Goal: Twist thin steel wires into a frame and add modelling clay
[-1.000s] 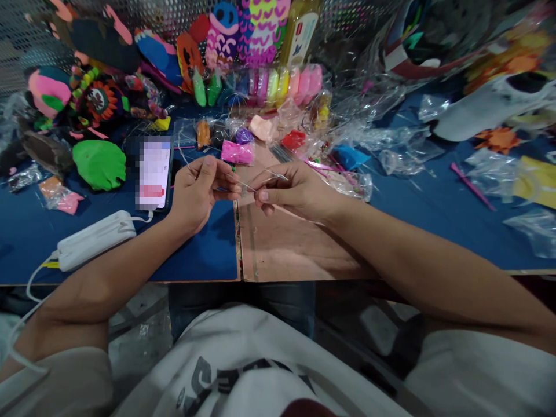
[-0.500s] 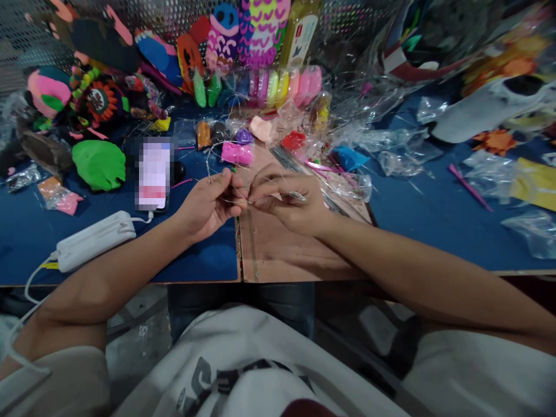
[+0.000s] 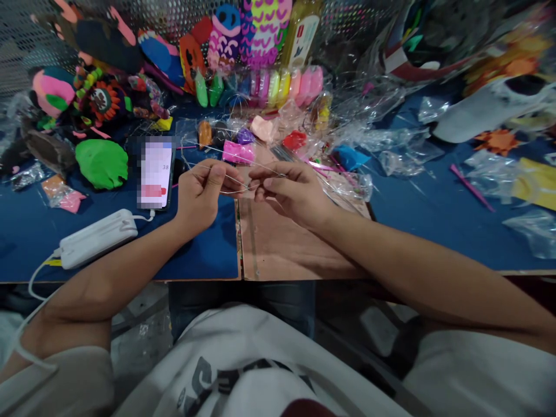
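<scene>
Thin silvery wires (image 3: 232, 184) stretch between my two hands above the seam of the brown board (image 3: 295, 246). My left hand (image 3: 204, 191) pinches them between thumb and fingers. Facing it, my right hand (image 3: 289, 188) is closed on the wires too, its fingertips close to those of my left hand. Just behind the hands lies a pink clay packet (image 3: 238, 152). More thin metal wires (image 3: 284, 154) lie on the board behind my right hand. How the held wires cross between the fingers is too fine to tell.
A phone (image 3: 155, 174) and a white power bank (image 3: 99, 238) with a cable lie left. Green clay (image 3: 102, 164) sits beyond them. Colourful clay figures, a bottle (image 3: 301, 35) and clay packs line the back. Plastic bags, a pink tool (image 3: 471, 186) and a white piece (image 3: 490, 113) are right.
My left hand has turned, its thumb now pointing up and its back more toward me. The wires now spread up and left across the pink packet. My right hand's fingers have shifted slightly.
</scene>
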Tool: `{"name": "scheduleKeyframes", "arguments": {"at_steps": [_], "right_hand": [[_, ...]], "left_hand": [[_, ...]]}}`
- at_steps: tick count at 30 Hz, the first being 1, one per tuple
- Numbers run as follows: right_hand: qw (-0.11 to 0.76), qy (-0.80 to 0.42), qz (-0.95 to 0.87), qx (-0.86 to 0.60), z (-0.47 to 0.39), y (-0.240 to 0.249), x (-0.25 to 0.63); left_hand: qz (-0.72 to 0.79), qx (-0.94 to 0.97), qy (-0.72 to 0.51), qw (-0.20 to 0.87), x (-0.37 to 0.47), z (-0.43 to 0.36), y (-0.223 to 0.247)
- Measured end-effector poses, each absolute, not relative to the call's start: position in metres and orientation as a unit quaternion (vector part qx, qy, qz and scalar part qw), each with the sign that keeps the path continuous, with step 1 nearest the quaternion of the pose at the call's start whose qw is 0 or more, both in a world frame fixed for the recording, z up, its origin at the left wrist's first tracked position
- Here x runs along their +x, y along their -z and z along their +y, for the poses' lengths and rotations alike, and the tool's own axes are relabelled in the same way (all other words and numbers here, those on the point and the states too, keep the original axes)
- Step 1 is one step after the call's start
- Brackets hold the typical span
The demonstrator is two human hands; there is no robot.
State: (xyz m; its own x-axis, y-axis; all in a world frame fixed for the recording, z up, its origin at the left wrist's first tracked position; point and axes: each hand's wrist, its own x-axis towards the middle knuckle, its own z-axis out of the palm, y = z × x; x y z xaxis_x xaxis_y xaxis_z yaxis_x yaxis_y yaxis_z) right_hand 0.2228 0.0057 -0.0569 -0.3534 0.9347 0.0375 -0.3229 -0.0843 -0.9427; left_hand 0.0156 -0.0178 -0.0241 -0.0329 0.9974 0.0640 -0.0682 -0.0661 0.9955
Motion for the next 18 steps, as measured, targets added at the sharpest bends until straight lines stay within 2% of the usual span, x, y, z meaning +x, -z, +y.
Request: {"name": "scheduleKeyframes", "arguments": {"at_steps": [5, 11, 18], "right_hand": [[0.469, -0.611, -0.541, -0.337, 0.015, 0.05, 0.233], [0.332, -0.612, -0.636, -0.334, 0.022, 0.045, 0.242], [0.323, -0.62, -0.663, -0.268, 0.021, 0.047, 0.24]], "left_hand": [[0.439, 0.558, -0.527, 0.467, 0.013, -0.016, 0.026], [0.4, 0.631, -0.476, 0.464, 0.009, -0.009, 0.035], [0.429, 0.601, -0.457, 0.496, 0.006, -0.003, 0.038]]}}
